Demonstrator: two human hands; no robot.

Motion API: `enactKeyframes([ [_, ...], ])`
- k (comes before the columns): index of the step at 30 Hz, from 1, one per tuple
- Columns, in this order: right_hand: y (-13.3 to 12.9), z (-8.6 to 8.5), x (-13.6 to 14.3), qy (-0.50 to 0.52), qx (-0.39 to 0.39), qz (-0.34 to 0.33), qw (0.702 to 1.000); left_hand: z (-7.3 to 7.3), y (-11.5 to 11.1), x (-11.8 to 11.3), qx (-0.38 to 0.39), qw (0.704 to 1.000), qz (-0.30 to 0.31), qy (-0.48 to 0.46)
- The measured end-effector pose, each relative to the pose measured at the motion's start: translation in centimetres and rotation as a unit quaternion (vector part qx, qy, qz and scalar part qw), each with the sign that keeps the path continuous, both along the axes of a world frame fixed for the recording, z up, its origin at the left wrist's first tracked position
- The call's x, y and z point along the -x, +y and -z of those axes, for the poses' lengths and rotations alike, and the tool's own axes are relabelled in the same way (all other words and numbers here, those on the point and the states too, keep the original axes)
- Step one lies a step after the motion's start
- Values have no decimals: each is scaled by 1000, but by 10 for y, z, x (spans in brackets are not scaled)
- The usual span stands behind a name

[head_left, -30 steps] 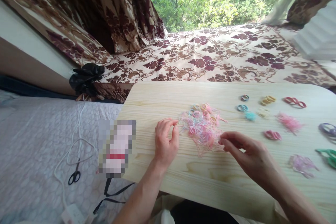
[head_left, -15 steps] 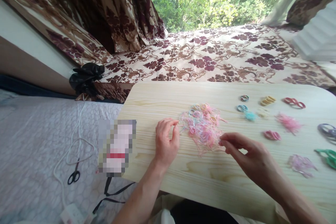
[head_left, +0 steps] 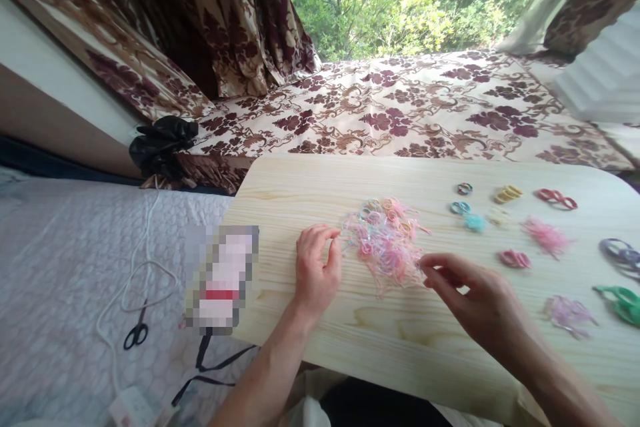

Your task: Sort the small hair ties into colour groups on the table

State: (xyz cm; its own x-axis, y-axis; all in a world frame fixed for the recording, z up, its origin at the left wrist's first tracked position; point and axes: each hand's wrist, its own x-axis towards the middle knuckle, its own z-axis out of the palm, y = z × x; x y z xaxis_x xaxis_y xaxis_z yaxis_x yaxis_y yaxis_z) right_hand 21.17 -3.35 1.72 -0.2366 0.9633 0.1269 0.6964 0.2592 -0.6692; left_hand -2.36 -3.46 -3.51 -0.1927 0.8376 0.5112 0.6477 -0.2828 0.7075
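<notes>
Home — floral curtains [head_left: 233, 33], pale bedding [head_left: 65, 260]

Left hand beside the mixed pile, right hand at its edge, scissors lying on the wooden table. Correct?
Not the scissors: the head view shows them on the bedspread, left of the wooden table. The rest holds.

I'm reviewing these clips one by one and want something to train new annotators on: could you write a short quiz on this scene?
1. True or false: the scissors lie on the table.
2. What lies between the left hand and the right hand? A) a black bag B) a mixed, mostly pink pile C) a white cable
3. Fill in: just right of the yellow bands lie ____ bands.
Key: 1 false; 2 B; 3 red
</notes>
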Motion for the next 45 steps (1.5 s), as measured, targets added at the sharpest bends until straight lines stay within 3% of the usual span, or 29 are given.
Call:
enactKeyframes([
  [11,-1,-6,1,-22,-68,-13,997,0,0,0,-3,1000,-4,8],
  [19,-4,1,3,39,6,32,999,0,-1,0,-6,1000,-3,10],
  [23,-3,-2,4,16,-34,56,998,1,-1,0,-3,1000,0,8],
  [31,-1,-1,-2,4,-102,-6,995,1,-1,0,-9,1000,2,9],
  [38,-1,-1,-2,46,-111,-13,993,0,-1,0,-6,1000,0,8],
  [45,0,-6,-6,12,-133,-4,991,1,-1,0,2,1000,3,2],
])
